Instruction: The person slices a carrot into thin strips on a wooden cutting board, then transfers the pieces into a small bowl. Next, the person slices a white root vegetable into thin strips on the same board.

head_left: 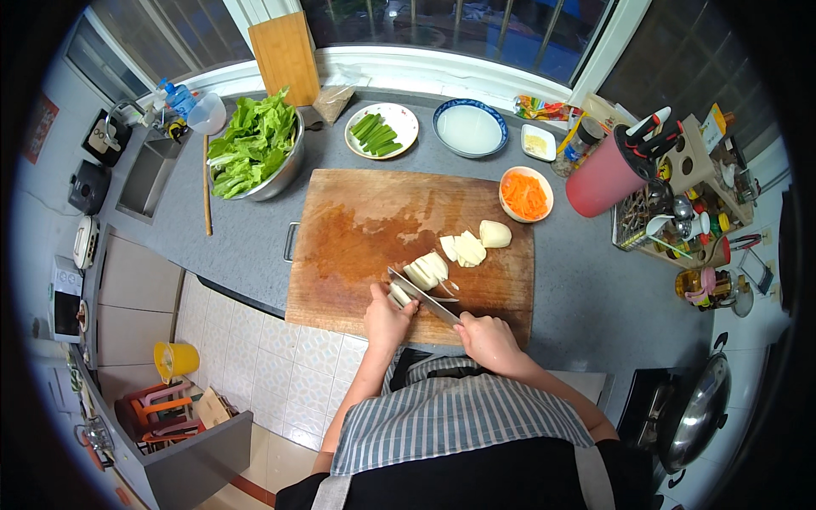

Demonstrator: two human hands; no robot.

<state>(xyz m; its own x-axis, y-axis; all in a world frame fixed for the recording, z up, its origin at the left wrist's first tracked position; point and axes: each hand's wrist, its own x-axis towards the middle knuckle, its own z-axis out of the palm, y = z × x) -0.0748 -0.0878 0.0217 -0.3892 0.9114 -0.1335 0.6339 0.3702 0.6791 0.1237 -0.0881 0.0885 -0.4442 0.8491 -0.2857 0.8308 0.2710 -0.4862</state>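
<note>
My right hand (491, 342) is closed round the handle of a kitchen knife (432, 303), its blade slanting up to the left over the wooden cutting board (340, 200). Curled against a pale, whitish vegetable piece (399, 294), my left hand (389, 316) holds it on the board, left of the blade. Just beyond the blade lie pale vegetable slices (427, 270), leaning on each other. Farther right is a second group of slices (467, 248), with a rounded uncut chunk (495, 234) beside it. Thin slivers lie near the blade. The vegetable's exact kind is unclear.
Left of the board stands a metal bowl (285, 174) of leafy greens (252, 144). Behind are a plate (406, 119) of green pieces, a blue-rimmed bowl (470, 127) of cloudy liquid, and a small dish (539, 143). Shredded carrot (524, 197) and a red knife block (599, 177) sit right.
</note>
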